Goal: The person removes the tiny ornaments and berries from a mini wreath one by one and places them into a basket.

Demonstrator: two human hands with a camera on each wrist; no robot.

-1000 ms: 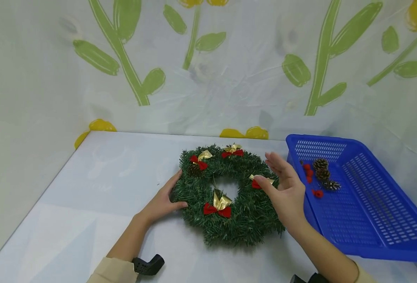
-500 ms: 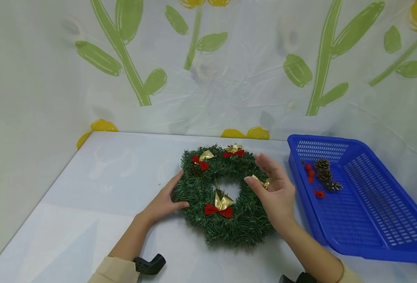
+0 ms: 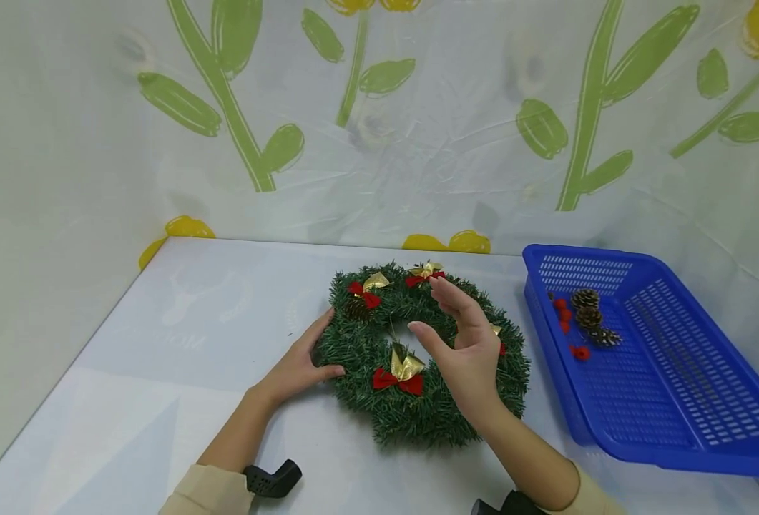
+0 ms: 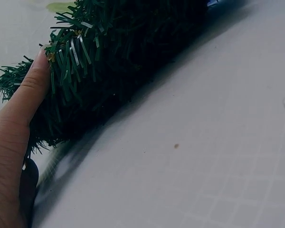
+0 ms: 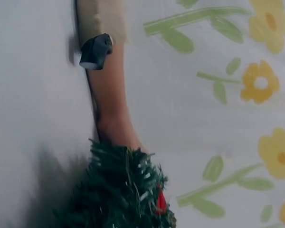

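A green tinsel wreath (image 3: 411, 422) lies on the white table. My left hand (image 3: 295, 363) grips its left side, and in the left wrist view the thumb (image 4: 34, 83) presses into the green needles. Over the wreath's right half hovers my right hand (image 3: 472, 357), thumb and fingers apart, holding nothing. Red-and-gold bows sit on the wreath: a front one (image 3: 398, 379), an upper-left one (image 3: 365, 292) above a pine cone (image 3: 355, 309), and a back one (image 3: 425, 273). Behind the right hand, another bow (image 3: 502, 348) is mostly hidden.
To the right stands a blue plastic basket (image 3: 675, 450). Several brown pine cones (image 3: 588, 317) and red ornaments (image 3: 564, 315) lie at its left side. A fabric wall (image 3: 418, 179) printed with plants closes off the back of the table (image 3: 224, 329).
My right hand has moved left across the wreath, uncovering part of the right-hand bow's edge and the wreath's right side. The left hand and wreath stay in place.
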